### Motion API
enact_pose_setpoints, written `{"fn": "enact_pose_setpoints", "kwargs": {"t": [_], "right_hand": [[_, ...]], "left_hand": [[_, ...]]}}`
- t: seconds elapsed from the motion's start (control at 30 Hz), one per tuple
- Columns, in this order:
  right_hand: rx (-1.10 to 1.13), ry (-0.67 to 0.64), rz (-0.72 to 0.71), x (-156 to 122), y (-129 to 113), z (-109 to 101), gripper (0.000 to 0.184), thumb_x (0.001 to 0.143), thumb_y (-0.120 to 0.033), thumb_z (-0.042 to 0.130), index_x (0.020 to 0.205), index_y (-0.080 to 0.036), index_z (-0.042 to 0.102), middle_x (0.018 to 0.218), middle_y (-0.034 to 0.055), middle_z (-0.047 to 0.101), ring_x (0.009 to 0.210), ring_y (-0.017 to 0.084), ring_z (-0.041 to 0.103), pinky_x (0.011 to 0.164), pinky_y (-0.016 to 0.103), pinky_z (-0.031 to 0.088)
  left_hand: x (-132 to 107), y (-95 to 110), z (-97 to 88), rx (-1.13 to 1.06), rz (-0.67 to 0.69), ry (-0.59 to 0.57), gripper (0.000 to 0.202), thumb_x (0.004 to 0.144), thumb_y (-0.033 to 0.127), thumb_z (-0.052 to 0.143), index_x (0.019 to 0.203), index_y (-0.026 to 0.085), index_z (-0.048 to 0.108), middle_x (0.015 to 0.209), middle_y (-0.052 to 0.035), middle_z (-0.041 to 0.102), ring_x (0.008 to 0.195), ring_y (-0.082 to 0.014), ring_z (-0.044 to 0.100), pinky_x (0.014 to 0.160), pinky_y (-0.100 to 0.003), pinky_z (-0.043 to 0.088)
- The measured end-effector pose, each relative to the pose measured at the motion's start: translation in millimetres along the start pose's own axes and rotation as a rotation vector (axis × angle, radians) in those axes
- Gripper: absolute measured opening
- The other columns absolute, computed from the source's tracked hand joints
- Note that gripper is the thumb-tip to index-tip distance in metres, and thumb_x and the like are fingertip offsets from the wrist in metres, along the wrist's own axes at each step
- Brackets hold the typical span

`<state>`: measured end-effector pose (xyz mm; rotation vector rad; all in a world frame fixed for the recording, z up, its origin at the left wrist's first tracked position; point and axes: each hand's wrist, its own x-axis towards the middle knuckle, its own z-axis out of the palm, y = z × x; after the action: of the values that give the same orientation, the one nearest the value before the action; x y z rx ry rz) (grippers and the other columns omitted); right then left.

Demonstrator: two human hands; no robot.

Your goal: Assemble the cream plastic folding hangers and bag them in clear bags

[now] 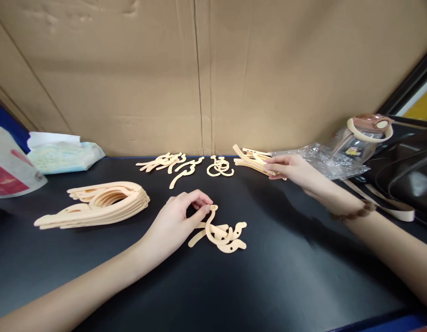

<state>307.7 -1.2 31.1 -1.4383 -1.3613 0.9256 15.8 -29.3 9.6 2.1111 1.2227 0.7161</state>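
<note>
My left hand rests on the black table, its fingers pinched on the hook end of a cream plastic hanger part lying in the middle. My right hand reaches to the back right and its fingers close on a small pile of cream hanger pieces. A stack of folded cream hangers lies at the left. Several loose hook pieces are spread along the back.
A cardboard wall stands behind the table. A tissue pack and a red-and-white bag sit at the left. Crumpled clear plastic, a water bottle and a black bag lie at the right.
</note>
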Motion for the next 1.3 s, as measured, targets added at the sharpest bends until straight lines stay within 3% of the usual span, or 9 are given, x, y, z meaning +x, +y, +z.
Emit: {"fn": "enact_pose_setpoints", "kwargs": {"t": [0.23,0.37,0.5,0.63,0.77,0.9,1.03,1.2,1.3], "right_hand": [[-0.203,0.053,-0.001,5,3,-12,0.015,0.061,-0.027,0.078,0.072,-0.018,0.074,0.068,0.0031,0.066,0.062,0.016,0.059,0.063,0.032,0.055],[-0.259,0.119,-0.049,9,11,-12,0.014,0.064,-0.027,0.077,0.073,-0.017,0.073,0.06,0.002,0.063,0.058,0.017,0.058,0.063,0.034,0.051],[-0.234,0.103,-0.097,5,6,-8,0.015,0.068,-0.031,0.076,0.075,-0.018,0.073,0.061,0.0022,0.064,0.064,0.019,0.058,0.068,0.036,0.05],[-0.121,-0.027,-0.083,-10,-4,3,0.02,0.072,-0.036,0.073,0.081,-0.019,0.076,0.08,0.0052,0.069,0.076,0.02,0.062,0.075,0.037,0.053],[0.175,-0.333,0.069,-27,-11,17,0.024,0.076,-0.035,0.072,0.093,-0.019,0.075,0.102,0.0063,0.068,0.084,0.017,0.062,0.081,0.033,0.054],[0.319,-0.524,0.169,-39,-14,28,0.024,0.08,-0.031,0.069,0.1,-0.019,0.073,0.092,0.0029,0.065,0.076,0.011,0.058,0.075,0.024,0.053],[0.338,-0.588,0.224,-43,-14,35,0.025,0.082,-0.031,0.067,0.105,-0.02,0.069,0.08,-0.0007,0.059,0.064,0.008,0.053,0.066,0.023,0.051],[0.307,-0.627,0.234,-44,-9,37,0.027,0.085,-0.034,0.066,0.109,-0.021,0.065,0.074,-0.0034,0.053,0.057,0.006,0.045,0.054,0.019,0.042],[0.29,-0.645,0.222,-43,-7,38,0.025,0.085,-0.036,0.065,0.106,-0.021,0.065,0.073,-0.0038,0.05,0.057,0.005,0.042,0.05,0.017,0.037]], "left_hand": [[-1,0,0.3,-0.001,-0.006,-0.003,0.019,0.088,0.039,0.051,0.086,0.025,0.064,0.086,0.0021,0.068,0.085,-0.0175,0.062,0.079,-0.031,0.045],[-1,0,0.1,-0.003,-0.012,0.002,0.02,0.088,0.039,0.051,0.088,0.024,0.063,0.087,0.0011,0.067,0.086,-0.018,0.062,0.079,-0.032,0.045],[-1,0,-0.7,0.023,0.007,0.038,0.02,0.088,0.039,0.049,0.09,0.024,0.062,0.091,-0.0007,0.066,0.09,-0.0199,0.059,0.081,-0.035,0.045],[1,-4,-0.3,0.011,-0.007,0.123,0.022,0.086,0.039,0.052,0.1,0.024,0.059,0.106,-0.0031,0.063,0.103,-0.0229,0.055,0.087,-0.038,0.043],[2,-6,-0.1,-0.105,-0.038,0.188,0.038,0.087,0.041,0.053,0.122,0.027,0.049,0.128,-0.0036,0.053,0.113,-0.0211,0.051,0.096,-0.038,0.04],[1,-3,-1.9,-0.21,0.019,0.139,0.041,0.088,0.039,0.056,0.126,0.028,0.047,0.113,-0.0008,0.061,0.106,-0.0176,0.056,0.098,-0.036,0.038],[-1,1,-2.7,-0.214,0.055,0.136,0.034,0.089,0.037,0.056,0.121,0.027,0.051,0.103,0.0007,0.062,0.099,-0.0164,0.058,0.095,-0.033,0.04],[0,0,-1.7,-0.23,0.035,0.134,0.045,0.088,0.034,0.056,0.13,0.024,0.042,0.093,0.001,0.064,0.092,-0.0164,0.06,0.088,-0.031,0.043],[1,0,-2.2,-0.208,0.015,0.114,0.043,0.087,0.034,0.057,0.128,0.025,0.047,0.096,0.0005,0.066,0.091,-0.0167,0.06,0.085,-0.03,0.043]]}}
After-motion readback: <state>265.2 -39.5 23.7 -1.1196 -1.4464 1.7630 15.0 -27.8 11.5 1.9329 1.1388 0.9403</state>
